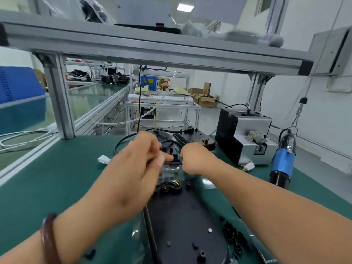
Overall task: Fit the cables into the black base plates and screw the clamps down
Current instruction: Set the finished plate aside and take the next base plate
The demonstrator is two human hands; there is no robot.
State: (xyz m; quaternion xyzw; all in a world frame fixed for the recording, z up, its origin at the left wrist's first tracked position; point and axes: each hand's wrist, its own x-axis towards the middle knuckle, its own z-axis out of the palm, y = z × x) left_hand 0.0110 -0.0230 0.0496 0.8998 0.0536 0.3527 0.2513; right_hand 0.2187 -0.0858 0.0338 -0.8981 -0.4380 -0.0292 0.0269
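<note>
left hand (pixel 135 168), right hand (pixel 197 159) pinch black clamp (pixel 175 157)

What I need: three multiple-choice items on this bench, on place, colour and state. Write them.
1. The blue-bodied electric screwdriver is: A) left of the hands B) right of the hands C) on the top shelf.
2. The flat bench mat is: A) red B) green C) yellow.
3. The screwdriver is: A) in the left hand B) in the right hand C) in neither.
B, it is beyond the right hand; B, green surrounds the black oval plastic base plate; C, left hand and right hand both work at the plate's far end.
</note>
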